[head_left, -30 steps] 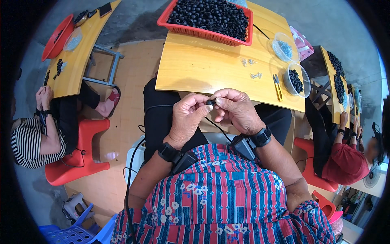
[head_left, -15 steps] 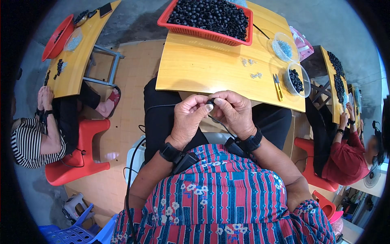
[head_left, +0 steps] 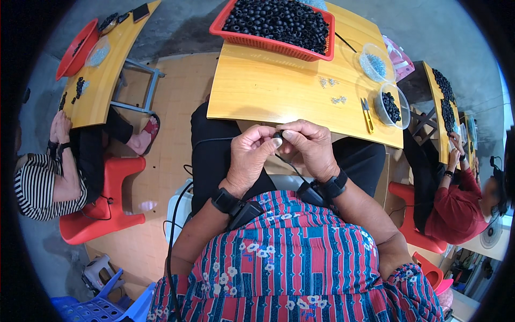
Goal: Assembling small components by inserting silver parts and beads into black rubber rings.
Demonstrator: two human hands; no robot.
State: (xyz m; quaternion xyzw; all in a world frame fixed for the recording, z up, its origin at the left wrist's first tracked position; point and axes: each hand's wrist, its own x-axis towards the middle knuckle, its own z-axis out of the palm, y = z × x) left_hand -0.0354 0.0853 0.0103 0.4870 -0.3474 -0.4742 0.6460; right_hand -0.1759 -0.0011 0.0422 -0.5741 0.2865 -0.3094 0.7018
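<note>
My left hand (head_left: 249, 155) and my right hand (head_left: 311, 147) meet just off the near edge of the yellow table (head_left: 257, 96). Between their thumbs and fingertips is a small round black part (head_left: 278, 134), mostly covered by the fingers. Both hands are closed in a pinch on it. The part resembles the black ring-like pieces heaped in the red basket (head_left: 268, 49) at the far side of the table. On the tabletop beyond my right hand lie two small piles of tiny silvery pieces (head_left: 339, 100). Yellow-handled snips (head_left: 368, 117) rest near the table's right edge.
Beside the snips stands a clear tub of black parts (head_left: 390, 107), with a clear tub of silvery pieces (head_left: 377, 65) behind it. A black cable (head_left: 169, 257) runs along my left arm. One person on a red stool (head_left: 102, 201) works at left, another person (head_left: 456, 206) at right.
My hands keep nearly the same pinch on the black part, with only slight finger movement. At the right, the other person's hands and head have shifted a little.
</note>
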